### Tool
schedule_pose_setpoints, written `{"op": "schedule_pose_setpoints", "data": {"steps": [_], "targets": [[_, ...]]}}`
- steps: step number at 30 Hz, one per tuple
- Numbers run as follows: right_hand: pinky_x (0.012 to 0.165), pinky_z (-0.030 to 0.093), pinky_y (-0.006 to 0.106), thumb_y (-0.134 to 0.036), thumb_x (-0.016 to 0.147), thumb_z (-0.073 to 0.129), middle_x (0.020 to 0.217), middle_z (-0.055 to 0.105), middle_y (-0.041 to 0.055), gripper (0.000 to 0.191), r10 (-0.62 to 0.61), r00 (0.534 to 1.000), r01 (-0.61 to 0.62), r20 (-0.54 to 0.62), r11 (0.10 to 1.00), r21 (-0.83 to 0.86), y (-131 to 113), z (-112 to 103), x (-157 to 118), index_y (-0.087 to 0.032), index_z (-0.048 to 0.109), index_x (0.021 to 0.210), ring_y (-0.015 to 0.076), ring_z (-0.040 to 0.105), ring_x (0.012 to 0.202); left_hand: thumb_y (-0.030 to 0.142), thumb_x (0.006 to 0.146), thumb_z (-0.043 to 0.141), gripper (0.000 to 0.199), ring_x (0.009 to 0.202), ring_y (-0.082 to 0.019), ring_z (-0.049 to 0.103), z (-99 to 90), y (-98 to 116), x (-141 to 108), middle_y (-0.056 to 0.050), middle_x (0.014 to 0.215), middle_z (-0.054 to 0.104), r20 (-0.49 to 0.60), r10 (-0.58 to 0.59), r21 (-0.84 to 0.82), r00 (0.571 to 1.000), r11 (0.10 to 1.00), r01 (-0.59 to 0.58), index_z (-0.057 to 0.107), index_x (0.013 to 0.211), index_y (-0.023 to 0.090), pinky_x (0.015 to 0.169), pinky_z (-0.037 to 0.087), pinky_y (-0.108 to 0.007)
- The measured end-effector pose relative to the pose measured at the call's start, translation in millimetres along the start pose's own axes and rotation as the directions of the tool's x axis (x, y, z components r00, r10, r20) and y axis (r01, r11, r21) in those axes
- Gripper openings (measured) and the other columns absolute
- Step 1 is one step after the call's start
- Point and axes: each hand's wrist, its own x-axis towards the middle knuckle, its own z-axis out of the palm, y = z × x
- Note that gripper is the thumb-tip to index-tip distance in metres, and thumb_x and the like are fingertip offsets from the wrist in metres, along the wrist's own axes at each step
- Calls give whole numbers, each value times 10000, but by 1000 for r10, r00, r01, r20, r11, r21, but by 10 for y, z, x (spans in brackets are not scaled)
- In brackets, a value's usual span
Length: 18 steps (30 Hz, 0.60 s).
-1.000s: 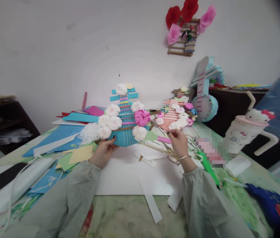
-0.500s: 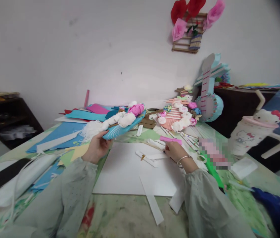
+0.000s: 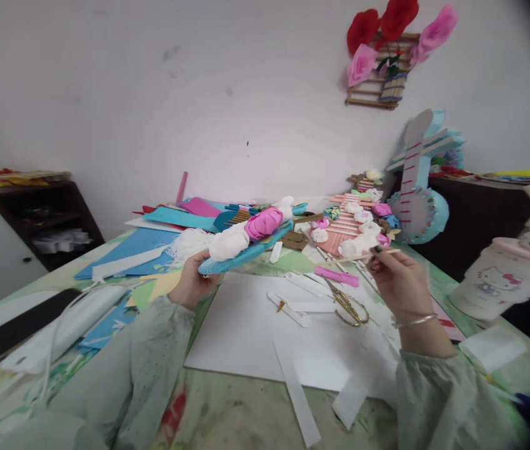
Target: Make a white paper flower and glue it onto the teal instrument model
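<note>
My left hand (image 3: 195,281) is closed on the near end of a blue paper craft piece (image 3: 232,265), holding it tilted above the table. Along its top sit white crumpled-paper flowers (image 3: 228,242) and a pink paper flower (image 3: 264,224). My right hand (image 3: 399,281) is raised at the right, its fingertips pinched on a thin pale stick (image 3: 359,257). Gold scissors (image 3: 350,307) lie on the table left of that hand, near a pink paper strip (image 3: 337,276). Below both hands is a white sheet (image 3: 241,331) with white paper strips (image 3: 295,394) on it.
A pink striped craft piece with paper flowers (image 3: 340,232) lies at the back right. Behind it leans a light-blue guitar-shaped craft (image 3: 417,212). A white cup (image 3: 485,281) stands at the right. Blue sheets (image 3: 124,247) and a dark flat object (image 3: 21,328) lie left.
My right hand has moved right and up from beside the pink strip and now pinches a thin stick. The scissors have come into sight. My left hand has turned the blue craft piece slightly.
</note>
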Motion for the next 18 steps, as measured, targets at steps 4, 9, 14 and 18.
{"op": "schedule_pose_setpoints", "data": {"steps": [4, 9, 14, 18], "targets": [[560, 472, 177, -179, 636, 757, 697, 599, -29, 147, -38, 997, 58, -67, 945, 323, -126, 60, -33, -147, 627, 697, 45, 522, 579, 99, 716, 481, 154, 311, -83, 495, -102, -56, 129, 27, 462, 573, -19, 45, 37, 999, 998, -44, 598, 813, 124, 299, 400, -137], [584, 502, 213, -213, 732, 712, 750, 603, -8, 85, -116, 991, 91, 63, 947, 309, -231, 335, -257, -152, 658, 758, 71, 557, 594, 138, 691, 514, 320, 584, -192, 675, -214, -125, 246, -59, 699, 700, -16, 47, 103, 999, 994, -45, 614, 993, 102, 518, 562, -262], [586, 482, 192, -237, 784, 668, 793, 603, -5, 73, -157, 972, 116, 173, 967, 226, -232, 490, -397, -167, 673, 802, 82, 593, 646, 128, 680, 494, 374, 636, -223, 689, -200, -149, 232, -87, 747, 718, -17, 25, 164, 1000, 986, -22, 609, 1034, 90, 597, 573, -305], [600, 481, 195, -235, 791, 661, 785, 605, -4, 64, -176, 961, 132, 213, 970, 205, -207, 489, -397, -174, 678, 802, 86, 595, 654, 129, 694, 467, 379, 615, -222, 683, -166, -163, 198, -78, 712, 720, -40, 2, 198, 999, 980, 7, 609, 1045, 98, 556, 555, -289]]}}
